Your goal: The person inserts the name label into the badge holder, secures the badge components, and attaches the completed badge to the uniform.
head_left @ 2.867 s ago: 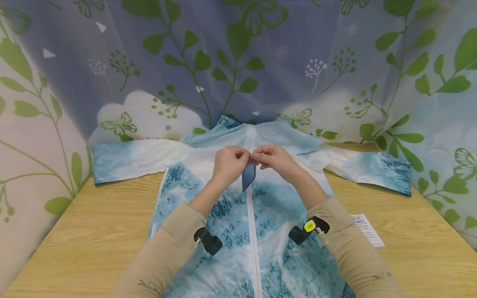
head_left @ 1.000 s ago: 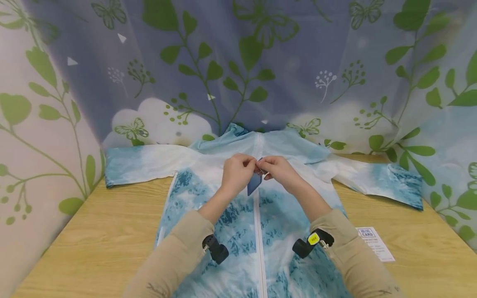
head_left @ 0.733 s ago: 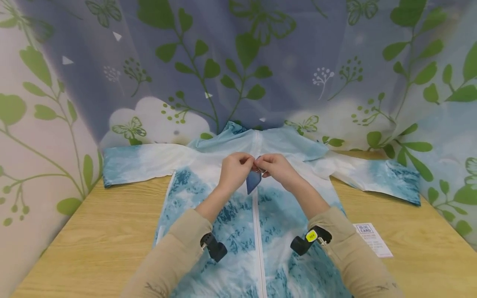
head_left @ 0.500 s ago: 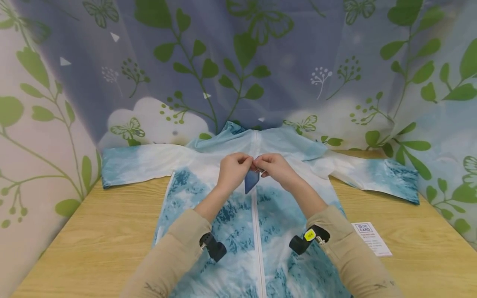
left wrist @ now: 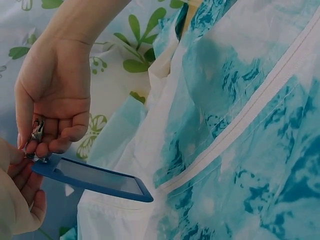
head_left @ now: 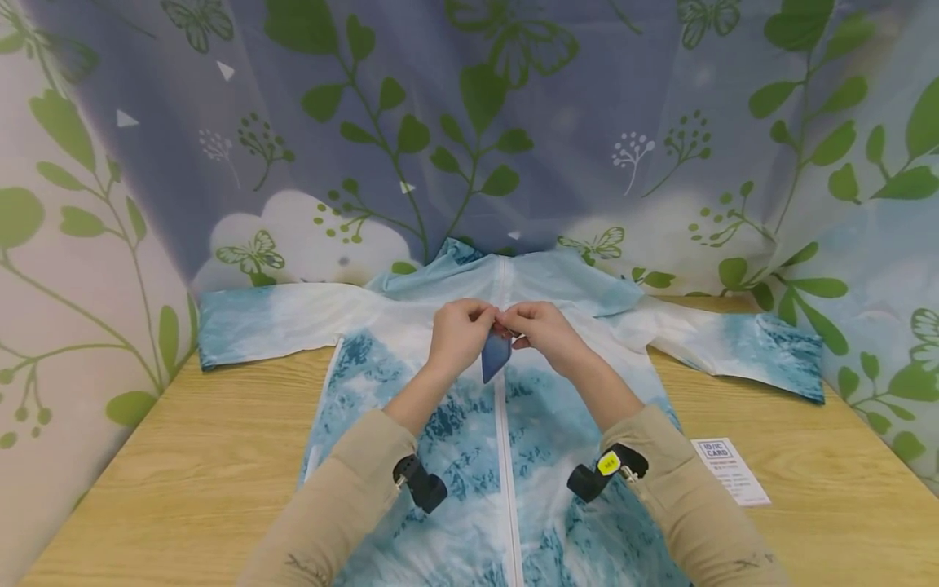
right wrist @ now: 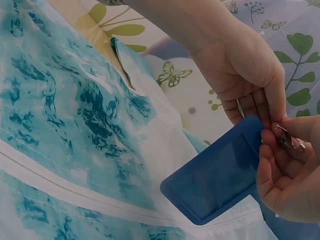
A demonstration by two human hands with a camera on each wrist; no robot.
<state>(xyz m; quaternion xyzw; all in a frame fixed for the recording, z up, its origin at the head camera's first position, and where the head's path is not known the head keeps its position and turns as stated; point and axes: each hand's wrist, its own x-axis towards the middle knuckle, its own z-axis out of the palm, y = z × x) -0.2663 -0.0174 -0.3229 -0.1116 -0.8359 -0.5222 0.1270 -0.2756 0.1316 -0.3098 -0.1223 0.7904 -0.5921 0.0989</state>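
Note:
Above the chest of a jacket, a blue badge holder (head_left: 495,356) with a clear window hangs tilted from both hands. My left hand (head_left: 456,336) pinches it at its top end; those fingertips are partly hidden behind the holder in the right wrist view. A small silver metal clip (left wrist: 37,131) sits at the holder's top, between the fingers of my right hand (head_left: 544,333). The fingertips of both hands meet there. The jacket (head_left: 425,432), white and teal with a white front zipper, lies flat with its sleeves spread.
Right of the jacket, a white printed card (head_left: 729,473) lies on the wooden table (head_left: 205,456). Leaf-patterned curtains (head_left: 572,130) surround the table at the back and both sides. The jacket's collar end reaches the back curtain.
The holder has turned to show more of its face than at first. My hands stay together over the zipper, with small finger shifts around the clip. The head view has tilted slightly.

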